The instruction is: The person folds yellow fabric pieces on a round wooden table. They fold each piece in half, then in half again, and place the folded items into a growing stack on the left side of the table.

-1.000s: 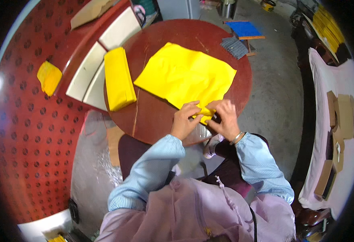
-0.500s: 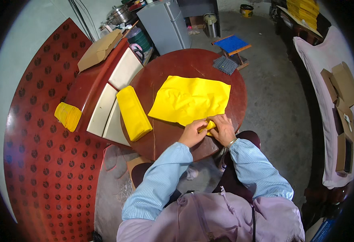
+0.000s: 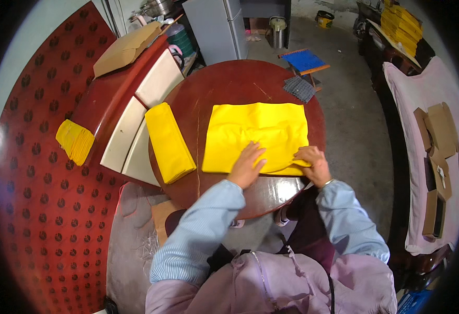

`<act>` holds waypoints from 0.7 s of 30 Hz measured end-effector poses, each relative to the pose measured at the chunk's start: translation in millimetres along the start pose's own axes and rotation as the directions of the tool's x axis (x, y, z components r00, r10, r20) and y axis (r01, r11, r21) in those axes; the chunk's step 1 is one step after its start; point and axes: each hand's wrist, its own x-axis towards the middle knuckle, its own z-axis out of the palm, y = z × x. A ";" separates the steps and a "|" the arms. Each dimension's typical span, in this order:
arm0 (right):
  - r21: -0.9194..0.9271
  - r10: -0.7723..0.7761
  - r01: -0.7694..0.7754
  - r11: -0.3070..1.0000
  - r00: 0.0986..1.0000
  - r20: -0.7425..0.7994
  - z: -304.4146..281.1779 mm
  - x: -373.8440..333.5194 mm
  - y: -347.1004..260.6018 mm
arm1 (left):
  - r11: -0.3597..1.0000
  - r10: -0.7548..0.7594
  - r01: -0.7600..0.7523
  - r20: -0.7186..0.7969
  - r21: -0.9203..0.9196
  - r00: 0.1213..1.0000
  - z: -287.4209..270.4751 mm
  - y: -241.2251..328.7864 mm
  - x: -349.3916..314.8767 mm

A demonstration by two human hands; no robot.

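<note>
A yellow fabric sheet (image 3: 258, 123) with soft wrinkles lies spread on a round red-brown table (image 3: 224, 78). My left hand (image 3: 247, 165) rests on its near part, fingers stretched out and lying flat. At the near right corner, my right hand (image 3: 314, 165) has its fingers bent onto the fabric's edge, where a small fold shows. To the left of the sheet lies a long stack of folded yellow fabric (image 3: 169, 144), close to the table's left edge.
White-fronted drawers of a red cabinet (image 3: 135, 115) border the table's left side; a cardboard piece (image 3: 127, 48) and a yellow bundle (image 3: 75, 141) lie there. A grey mesh mat (image 3: 299, 89) overhangs the far right edge near a blue folding stool (image 3: 303, 61). Open boxes (image 3: 438, 125) sit on the right.
My hands have moved apart, the left one now flat and the right one farther right. The sheet's near edge, bunched between them before, is now spread straighter.
</note>
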 end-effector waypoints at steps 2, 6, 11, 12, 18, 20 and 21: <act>0.181 -0.037 0.022 0.983 0.996 0.083 -18.1 8.3 23.0 | 0.996 -0.017 0.024 -0.083 0.083 0.996 19.7 36.4 -14.9; 0.033 -0.050 0.044 0.999 0.976 0.212 -43.1 12.3 41.7 | 0.967 -0.064 0.051 0.046 0.250 0.997 15.5 77.3 -6.5; -0.052 -0.155 0.172 0.984 0.957 0.245 -49.2 21.6 36.8 | 0.995 0.017 -0.041 0.255 0.087 0.967 -17.9 55.9 12.0; -0.082 -0.158 0.183 0.980 0.956 0.248 -49.5 22.8 35.5 | 0.996 0.056 -0.073 0.285 0.048 0.957 -24.8 45.6 9.7; -0.002 -0.042 0.045 0.999 0.954 0.297 -51.2 34.1 42.7 | 0.993 0.116 -0.115 0.311 -0.021 0.943 -70.2 -6.5 -19.8; 0.017 -0.026 0.023 1.000 0.958 0.284 -48.7 41.6 48.5 | 0.999 0.038 -0.040 0.385 -0.003 0.922 -90.7 -20.8 -26.8; 0.031 -0.029 0.021 0.999 0.960 0.277 -47.5 46.0 51.3 | 0.997 -0.073 0.080 0.374 -0.005 0.925 -98.8 -26.4 -31.1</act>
